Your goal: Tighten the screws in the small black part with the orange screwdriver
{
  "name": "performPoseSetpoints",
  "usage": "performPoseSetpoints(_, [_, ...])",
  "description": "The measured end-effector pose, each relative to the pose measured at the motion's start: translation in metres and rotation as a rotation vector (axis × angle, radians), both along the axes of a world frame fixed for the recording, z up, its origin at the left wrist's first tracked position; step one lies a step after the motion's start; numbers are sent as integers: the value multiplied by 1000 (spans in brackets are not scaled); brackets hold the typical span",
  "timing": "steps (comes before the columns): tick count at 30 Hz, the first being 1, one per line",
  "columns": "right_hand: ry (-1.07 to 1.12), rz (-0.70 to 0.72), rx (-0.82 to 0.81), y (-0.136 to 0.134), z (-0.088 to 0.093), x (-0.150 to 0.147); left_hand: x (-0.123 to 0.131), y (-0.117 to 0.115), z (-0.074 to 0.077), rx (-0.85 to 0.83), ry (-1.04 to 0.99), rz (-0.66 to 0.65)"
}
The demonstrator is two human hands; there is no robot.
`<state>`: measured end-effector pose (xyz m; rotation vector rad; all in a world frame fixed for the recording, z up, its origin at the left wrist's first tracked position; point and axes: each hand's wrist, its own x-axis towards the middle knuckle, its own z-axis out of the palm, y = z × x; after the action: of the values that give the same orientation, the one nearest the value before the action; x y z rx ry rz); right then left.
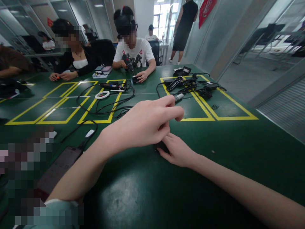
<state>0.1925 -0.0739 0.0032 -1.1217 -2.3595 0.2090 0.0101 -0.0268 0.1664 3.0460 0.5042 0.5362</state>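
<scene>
My left hand [143,122] reaches across the middle of the view, back of the hand up, with its fingers bent and curled over. Its thumb and lower fingers come down over my right hand, and whatever they pinch, if anything, is hidden. My right hand [177,149] comes in from the right and rests low over the green table [190,197]. Its fingers close round a small black object [162,146], mostly covered by both hands, so its kind does not show.
Beyond my hands lie a heap of black cables and adapters [205,90], a looped cord, and a white tape roll [102,94]. A dark rectangular device [59,171] lies by my left forearm. Opposite, a person [134,51] holds a power drill [128,62]; another sits beside them.
</scene>
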Motion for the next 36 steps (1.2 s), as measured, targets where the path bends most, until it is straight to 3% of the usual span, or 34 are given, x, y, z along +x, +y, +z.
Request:
performPoseSetpoints(7, [-10, -5, -24, -1, 3, 0, 4, 1, -3, 8, -32, -47])
performPoseSetpoints(14, [-6, -3, -23, -2, 4, 1, 0, 3, 1, 163, -21, 89])
performPoseSetpoints(21, [18, -2, -25, -3, 3, 2, 2, 0, 2, 210, 8, 122])
performPoseSetpoints(36, [45, 12, 7, -2, 3, 1, 5, 1, -1, 185, -51, 2])
